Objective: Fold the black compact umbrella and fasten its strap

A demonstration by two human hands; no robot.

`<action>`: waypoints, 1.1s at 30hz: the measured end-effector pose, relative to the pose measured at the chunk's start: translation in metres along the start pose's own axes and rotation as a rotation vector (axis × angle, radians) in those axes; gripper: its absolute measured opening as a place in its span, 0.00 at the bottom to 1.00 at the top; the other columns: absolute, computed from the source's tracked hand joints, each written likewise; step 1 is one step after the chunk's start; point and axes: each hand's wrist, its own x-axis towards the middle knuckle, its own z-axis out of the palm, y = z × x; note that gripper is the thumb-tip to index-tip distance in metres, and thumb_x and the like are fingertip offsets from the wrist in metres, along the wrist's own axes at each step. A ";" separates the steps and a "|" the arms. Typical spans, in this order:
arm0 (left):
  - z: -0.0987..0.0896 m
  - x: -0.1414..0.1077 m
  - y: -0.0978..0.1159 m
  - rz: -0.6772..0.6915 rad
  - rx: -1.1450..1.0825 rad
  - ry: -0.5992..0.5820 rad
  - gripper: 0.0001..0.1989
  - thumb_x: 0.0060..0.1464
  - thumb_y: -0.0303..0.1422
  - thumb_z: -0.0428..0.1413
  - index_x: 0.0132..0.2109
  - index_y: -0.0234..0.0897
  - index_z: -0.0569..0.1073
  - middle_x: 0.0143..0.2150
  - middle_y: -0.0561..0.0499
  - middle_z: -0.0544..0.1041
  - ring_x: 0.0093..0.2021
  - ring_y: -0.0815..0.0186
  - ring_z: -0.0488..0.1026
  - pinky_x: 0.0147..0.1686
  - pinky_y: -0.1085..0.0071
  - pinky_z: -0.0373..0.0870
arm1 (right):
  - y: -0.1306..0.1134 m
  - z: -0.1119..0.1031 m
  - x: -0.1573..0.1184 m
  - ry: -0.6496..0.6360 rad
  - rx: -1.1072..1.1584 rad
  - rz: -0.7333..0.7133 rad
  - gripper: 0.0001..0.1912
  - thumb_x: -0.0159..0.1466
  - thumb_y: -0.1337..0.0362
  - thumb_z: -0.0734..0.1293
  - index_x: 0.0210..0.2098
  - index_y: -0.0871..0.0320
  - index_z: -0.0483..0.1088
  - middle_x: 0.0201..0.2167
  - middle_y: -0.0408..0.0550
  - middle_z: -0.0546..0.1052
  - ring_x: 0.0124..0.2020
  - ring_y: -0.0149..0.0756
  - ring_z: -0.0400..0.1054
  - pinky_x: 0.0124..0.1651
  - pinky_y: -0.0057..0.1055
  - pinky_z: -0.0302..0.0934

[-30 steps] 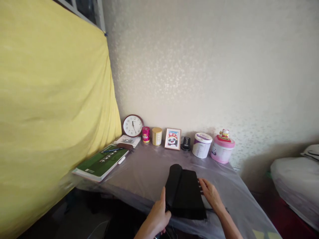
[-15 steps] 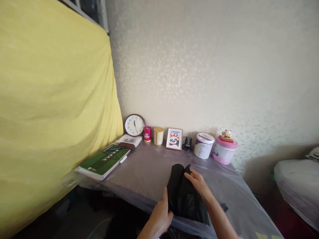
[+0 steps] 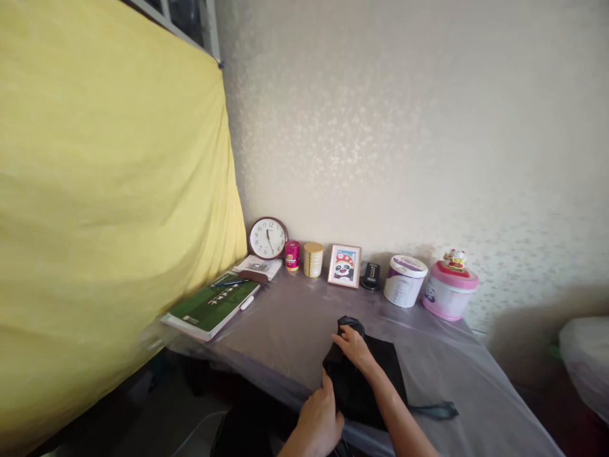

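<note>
A piece of black fabric (image 3: pixel 387 358) lies at the front of the table, with a dark strap-like strip (image 3: pixel 438 411) reaching out to its right. Its exact kind I cannot make out. My right hand (image 3: pixel 354 346) is closed on the far left part, where the fabric bunches up past the fingers. Lower down, my left hand (image 3: pixel 321 412) grips the near left edge, its index finger pointing along the fabric. My right forearm crosses over the middle and hides some of the fabric.
A plastic-covered table (image 3: pixel 285 336) carries a green book (image 3: pixel 214 308), clock (image 3: pixel 268 238), pink can (image 3: pixel 292 255), yellow-lidded can (image 3: pixel 313 260), picture frame (image 3: pixel 344 266), black stand-like object (image 3: pixel 370 277), white tub (image 3: pixel 404 282) and pink-lidded tub (image 3: pixel 450 292) with a figurine. A yellow curtain (image 3: pixel 109 158) hangs left.
My right hand has moved left across the fabric, folding its right part over. More of the dark strip shows at right. The whole view has shifted slightly.
</note>
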 end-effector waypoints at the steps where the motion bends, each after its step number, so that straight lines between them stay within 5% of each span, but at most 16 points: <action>1: 0.000 -0.002 -0.001 0.004 0.012 0.016 0.35 0.49 0.28 0.47 0.62 0.22 0.43 0.51 0.35 0.68 0.50 0.57 0.67 0.49 0.67 0.61 | -0.001 0.000 -0.001 -0.010 -0.006 -0.010 0.19 0.56 0.59 0.61 0.44 0.63 0.68 0.27 0.49 0.76 0.32 0.38 0.71 0.33 0.28 0.58; 8: -0.004 -0.021 0.003 0.025 0.178 0.160 0.32 0.51 0.28 0.47 0.62 0.35 0.47 0.65 0.39 0.45 0.58 0.58 0.58 0.51 0.68 0.60 | -0.017 -0.003 -0.015 -0.125 0.032 -0.146 0.15 0.61 0.59 0.55 0.38 0.58 0.69 0.25 0.43 0.77 0.26 0.30 0.70 0.32 0.25 0.58; 12: -0.005 -0.016 0.006 0.151 0.193 0.101 0.42 0.44 0.22 0.51 0.63 0.48 0.43 0.66 0.48 0.32 0.53 0.58 0.63 0.49 0.66 0.63 | -0.019 -0.004 -0.025 -0.110 -0.021 -0.234 0.14 0.62 0.61 0.55 0.39 0.55 0.70 0.28 0.43 0.78 0.32 0.32 0.71 0.35 0.25 0.59; 21: 0.002 0.000 0.016 0.082 0.234 -0.031 0.45 0.40 0.14 0.46 0.63 0.44 0.41 0.65 0.40 0.34 0.44 0.57 0.72 0.42 0.62 0.70 | -0.003 -0.011 -0.051 -0.020 -0.067 -0.617 0.16 0.64 0.60 0.55 0.40 0.54 0.73 0.40 0.47 0.76 0.48 0.38 0.64 0.51 0.37 0.57; 29: 0.024 0.018 0.020 -0.077 0.326 0.065 0.42 0.44 0.14 0.39 0.61 0.54 0.38 0.65 0.49 0.41 0.37 0.57 0.74 0.35 0.60 0.74 | 0.040 -0.018 0.018 0.057 -0.224 -0.640 0.17 0.63 0.61 0.54 0.40 0.56 0.72 0.43 0.49 0.75 0.51 0.41 0.62 0.57 0.44 0.50; 33: 0.042 0.031 0.010 -0.114 0.330 0.088 0.38 0.49 0.16 0.37 0.61 0.57 0.37 0.65 0.50 0.41 0.35 0.58 0.74 0.32 0.59 0.74 | 0.058 -0.027 0.058 0.113 -0.300 -0.433 0.18 0.61 0.61 0.53 0.39 0.57 0.72 0.42 0.52 0.75 0.47 0.42 0.66 0.52 0.40 0.56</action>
